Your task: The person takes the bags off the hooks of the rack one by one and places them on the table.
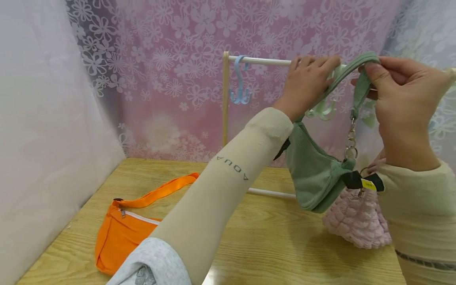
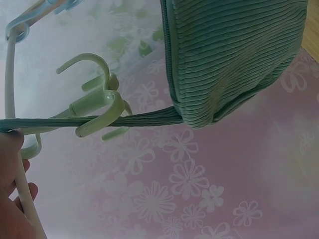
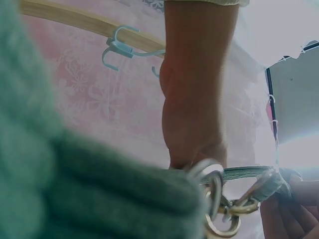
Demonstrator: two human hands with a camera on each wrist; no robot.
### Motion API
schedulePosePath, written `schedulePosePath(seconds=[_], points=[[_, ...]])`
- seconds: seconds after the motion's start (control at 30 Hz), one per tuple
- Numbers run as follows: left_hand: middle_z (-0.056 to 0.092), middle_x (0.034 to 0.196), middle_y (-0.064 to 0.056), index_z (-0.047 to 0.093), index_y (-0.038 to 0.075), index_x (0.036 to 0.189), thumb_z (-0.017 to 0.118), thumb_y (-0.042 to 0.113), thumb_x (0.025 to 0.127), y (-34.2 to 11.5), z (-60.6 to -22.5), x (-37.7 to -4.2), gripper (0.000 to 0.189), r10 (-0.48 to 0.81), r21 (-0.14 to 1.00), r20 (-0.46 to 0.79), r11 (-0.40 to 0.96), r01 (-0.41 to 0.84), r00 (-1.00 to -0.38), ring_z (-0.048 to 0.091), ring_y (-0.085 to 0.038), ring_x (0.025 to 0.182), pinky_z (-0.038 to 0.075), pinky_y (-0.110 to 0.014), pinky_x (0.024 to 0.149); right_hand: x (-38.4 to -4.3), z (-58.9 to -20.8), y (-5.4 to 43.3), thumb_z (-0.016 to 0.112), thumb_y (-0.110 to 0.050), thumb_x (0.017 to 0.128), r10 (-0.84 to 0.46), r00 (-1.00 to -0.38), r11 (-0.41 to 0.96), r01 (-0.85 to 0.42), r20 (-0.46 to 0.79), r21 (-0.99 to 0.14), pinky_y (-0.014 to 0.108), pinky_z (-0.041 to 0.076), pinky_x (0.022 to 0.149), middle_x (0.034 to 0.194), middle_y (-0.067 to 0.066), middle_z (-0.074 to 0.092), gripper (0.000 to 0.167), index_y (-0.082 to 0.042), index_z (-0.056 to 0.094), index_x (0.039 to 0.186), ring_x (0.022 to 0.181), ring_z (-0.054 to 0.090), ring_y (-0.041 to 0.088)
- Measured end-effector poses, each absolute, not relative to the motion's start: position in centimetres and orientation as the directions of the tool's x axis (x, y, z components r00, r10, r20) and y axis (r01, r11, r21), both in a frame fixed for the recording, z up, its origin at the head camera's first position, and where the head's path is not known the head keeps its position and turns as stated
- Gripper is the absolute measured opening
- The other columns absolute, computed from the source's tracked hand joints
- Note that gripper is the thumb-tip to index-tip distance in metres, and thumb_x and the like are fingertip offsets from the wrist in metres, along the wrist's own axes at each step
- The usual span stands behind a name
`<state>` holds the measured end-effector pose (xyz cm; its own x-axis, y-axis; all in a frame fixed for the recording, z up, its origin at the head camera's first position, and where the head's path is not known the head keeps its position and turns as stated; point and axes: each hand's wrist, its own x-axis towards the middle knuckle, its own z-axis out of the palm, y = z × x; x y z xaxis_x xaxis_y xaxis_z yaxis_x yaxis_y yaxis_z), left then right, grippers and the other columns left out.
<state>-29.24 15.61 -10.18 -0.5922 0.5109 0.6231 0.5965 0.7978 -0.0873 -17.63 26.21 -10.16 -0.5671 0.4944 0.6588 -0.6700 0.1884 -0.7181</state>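
A green corduroy shoulder bag [image 1: 313, 170] hangs in the air, its strap [image 1: 367, 59] raised high with a metal chain link at one end. My right hand [image 1: 402, 91] pinches that strap between thumb and fingers. Around the rack's white rail [image 1: 263, 60] my left hand [image 1: 308, 81] curls its fingers, with the strap passing beside its thumb in the left wrist view. From the rail hangs a light green multi-prong hook [image 2: 94, 104]; the strap crosses it in that view. Black wrappings and a yellow tag [image 1: 368, 184] are on the bag.
A light blue hook [image 1: 239, 83] hangs at the rail's left end, beside the wooden post [image 1: 225, 103]. On the table [image 1: 270, 237], an orange bag [image 1: 124, 237] lies at the left. Behind the green bag is a pink puffy bag [image 1: 360, 225]. A flowered curtain [image 1: 171, 79] backs the rack.
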Motion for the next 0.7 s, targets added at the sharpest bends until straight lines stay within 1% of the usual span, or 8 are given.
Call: schedulePosePath(seconds=[0.03,0.27,0.43,0.6,0.7], points=[[0.04,0.147,0.024,0.038,0.041,0.142,0.043,0.049,0.1,15.6,-10.2,-29.2,0.043,0.511,-0.085,0.621,0.798,0.597,-0.594,0.034,-0.008,0.138,0.015,-0.032,0.116,-17.5,-10.2,26.2,0.078,-0.014,0.077,0.487,-0.56,0.204,-0.673,0.67,-0.711,0.013,0.053,0.063,0.092,0.004,0.074,0.031,0.002,0.073,0.103,0.074,0.071,0.009],[0.039,0.148,0.024,0.038,0.041,0.143,0.045,0.051,0.098,15.5,-10.1,-29.3,0.046,0.51,-0.053,0.613,0.788,0.613,-0.603,0.032,-0.008,0.139,0.012,-0.033,0.116,-16.7,-10.2,26.1,0.077,-0.013,0.078,0.438,-0.556,0.205,-0.704,0.707,-0.68,0.015,0.054,0.065,0.093,0.007,0.074,0.033,0.004,0.072,0.106,0.073,0.072,0.011],[0.041,0.146,0.024,0.039,0.04,0.142,0.045,0.052,0.098,15.5,-10.0,-29.2,0.047,0.514,-0.053,0.614,0.784,0.618,-0.599,0.033,-0.008,0.138,0.013,-0.032,0.116,-16.1,-10.5,26.2,0.078,-0.014,0.078,0.435,-0.569,0.22,-0.684,0.698,-0.695,0.014,0.054,0.065,0.092,0.005,0.075,0.032,0.003,0.072,0.104,0.073,0.071,0.01],[0.042,0.145,0.024,0.039,0.04,0.142,0.044,0.052,0.098,15.7,-10.0,-29.2,0.046,0.521,-0.062,0.606,0.784,0.617,-0.601,0.033,-0.009,0.137,0.013,-0.032,0.116,-15.5,-11.0,26.4,0.078,-0.013,0.078,0.438,-0.558,0.219,-0.694,0.705,-0.685,0.014,0.054,0.067,0.093,0.006,0.074,0.032,0.004,0.072,0.105,0.074,0.071,0.01],[0.042,0.146,0.024,0.039,0.04,0.142,0.044,0.051,0.098,15.7,-10.0,-29.3,0.045,0.52,-0.065,0.61,0.785,0.616,-0.598,0.034,-0.009,0.137,0.014,-0.033,0.116,-15.4,-11.0,26.5,0.079,-0.011,0.076,0.452,-0.555,0.19,-0.705,0.698,-0.683,0.015,0.054,0.067,0.092,0.007,0.074,0.033,0.005,0.072,0.105,0.075,0.071,0.012]])
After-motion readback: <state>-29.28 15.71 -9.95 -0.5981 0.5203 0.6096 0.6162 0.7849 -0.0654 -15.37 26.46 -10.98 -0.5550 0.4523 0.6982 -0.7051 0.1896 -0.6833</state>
